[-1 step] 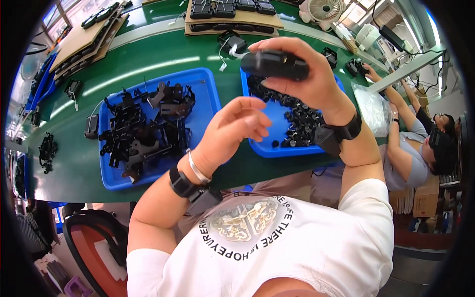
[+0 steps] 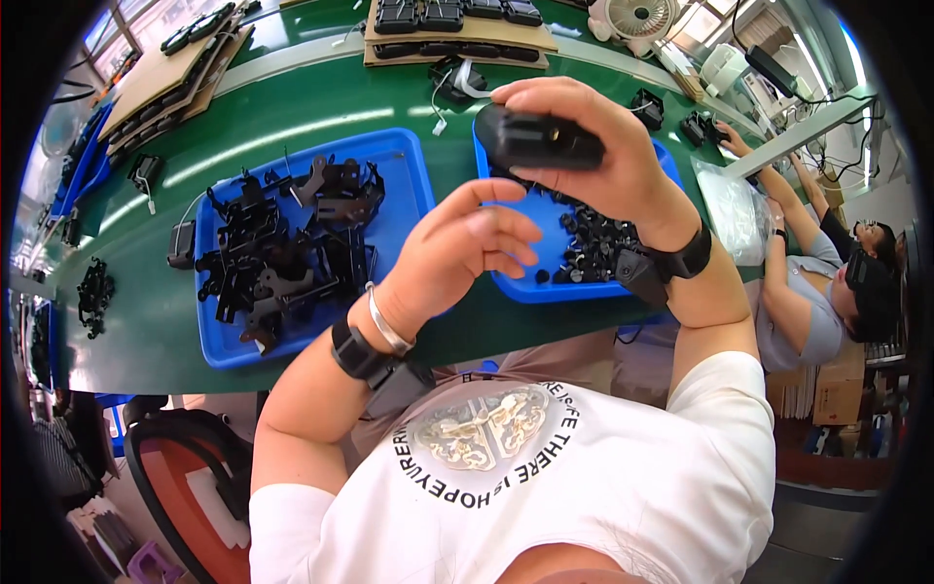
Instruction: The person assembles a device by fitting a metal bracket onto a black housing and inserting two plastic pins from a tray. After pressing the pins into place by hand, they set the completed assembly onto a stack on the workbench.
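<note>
Over the right-hand tray, my right hand (image 2: 623,146) is closed around a rounded, elongated black plastic housing (image 2: 537,138) with a small brass-coloured spot on its side. White ribbon-like wire shows beside its far end; whether it joins the housing, I cannot tell. My left hand (image 2: 462,238) hovers between the two trays, just below the housing, its fingers loosely bent and apart with nothing visible in them. Beneath my right hand, a blue tray (image 2: 516,290) contains many small black knob-like parts (image 2: 593,238). To the left, another blue tray (image 2: 404,156) holds a heap of black brackets (image 2: 282,263).
Black units with wires (image 2: 452,83) lie on the green table (image 2: 321,122). Cardboard sheets (image 2: 467,51) carrying black housings stand at the far side. A clear plastic bag (image 2: 735,219) lies at right, near a co-worker's arm (image 2: 778,209). An orange-backed chair (image 2: 185,487) stands lower left.
My right hand has tilted the housing slightly, so its side and brass-coloured spot show more clearly. My left hand has shifted a little, its index finger moving upward toward the housing.
</note>
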`<state>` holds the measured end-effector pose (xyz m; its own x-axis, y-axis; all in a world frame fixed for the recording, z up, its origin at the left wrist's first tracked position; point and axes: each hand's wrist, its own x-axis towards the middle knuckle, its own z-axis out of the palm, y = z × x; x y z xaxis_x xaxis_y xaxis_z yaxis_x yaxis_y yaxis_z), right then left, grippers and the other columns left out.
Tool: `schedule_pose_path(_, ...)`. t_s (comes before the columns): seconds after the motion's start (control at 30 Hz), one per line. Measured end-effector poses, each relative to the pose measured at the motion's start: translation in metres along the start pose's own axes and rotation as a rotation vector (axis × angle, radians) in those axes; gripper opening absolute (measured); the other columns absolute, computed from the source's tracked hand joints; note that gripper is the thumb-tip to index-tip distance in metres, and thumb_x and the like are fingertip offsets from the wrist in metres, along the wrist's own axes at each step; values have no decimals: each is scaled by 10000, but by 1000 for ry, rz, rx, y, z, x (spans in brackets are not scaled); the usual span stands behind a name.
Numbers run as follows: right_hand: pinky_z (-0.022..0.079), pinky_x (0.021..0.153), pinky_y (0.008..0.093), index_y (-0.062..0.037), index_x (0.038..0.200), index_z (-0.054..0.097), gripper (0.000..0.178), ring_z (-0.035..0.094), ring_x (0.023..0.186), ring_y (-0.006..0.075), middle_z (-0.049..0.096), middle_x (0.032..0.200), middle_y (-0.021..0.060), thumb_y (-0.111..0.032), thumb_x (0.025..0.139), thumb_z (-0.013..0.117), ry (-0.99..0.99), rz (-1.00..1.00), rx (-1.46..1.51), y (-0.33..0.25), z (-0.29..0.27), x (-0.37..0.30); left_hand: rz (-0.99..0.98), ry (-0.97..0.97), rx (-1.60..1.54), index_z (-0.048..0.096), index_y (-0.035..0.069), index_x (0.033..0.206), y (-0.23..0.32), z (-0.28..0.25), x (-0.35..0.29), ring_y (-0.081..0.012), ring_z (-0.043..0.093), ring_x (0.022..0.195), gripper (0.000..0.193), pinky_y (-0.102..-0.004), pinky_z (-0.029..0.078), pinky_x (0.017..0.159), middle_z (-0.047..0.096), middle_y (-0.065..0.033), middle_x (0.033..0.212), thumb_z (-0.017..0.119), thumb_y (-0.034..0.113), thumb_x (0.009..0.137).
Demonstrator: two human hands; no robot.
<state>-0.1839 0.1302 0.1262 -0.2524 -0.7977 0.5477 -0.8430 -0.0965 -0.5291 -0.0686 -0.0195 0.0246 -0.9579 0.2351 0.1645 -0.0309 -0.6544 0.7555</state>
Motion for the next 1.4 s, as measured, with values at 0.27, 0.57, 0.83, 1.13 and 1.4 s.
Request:
schedule_pose_path(0.27,399,932,426,-85,1070,554,397,540,1088,332,570,1151,143,-108,693,675,-198,-461,-611,-30,28,-40,-11,-108,-162,435,81,1220,1,2,2,-217,607,930,548,-367,549,705,560,-81,1092,541,481,860)
schedule_pose_path(0.57,281,1020,421,-93,1041,572,334,448,1197,297,501,1249,139,-14,719,537,-248,-113,-290,-61,24,-59,-164,-187,-117,425,70,1213,-11,12,-6,-167,618,872,555,-316,565,622,582,-72,1006,595,445,841)
schedule_pose_path(0.83,423,815,232,-22,1017,587,188,551,879,105,606,992,67,-2,841,521,183,531,442,-13,33,-31,-122,-197,-171,430,52,1177,2,35,-33,-146,600,878,538,-286,529,694,575,-70,988,680,339,798)
schedule_pose_path(1.13,504,650,332,-71,877,639,115,621,755,277,642,868,95,-120,783,593,-126,-191,-452,-12,170,99,-177,-138,268,474,33,1103,31,41,-109,-100,514,884,529,-235,412,799,537,-30,953,765,198,693)
schedule_pose_path(1.4,515,647,363,-92,860,692,157,645,814,280,670,869,109,-188,762,616,-711,210,-885,16,165,138,-98,24,345,482,31,1083,46,24,-143,-89,516,843,520,-226,420,768,535,-26,935,759,223,687)
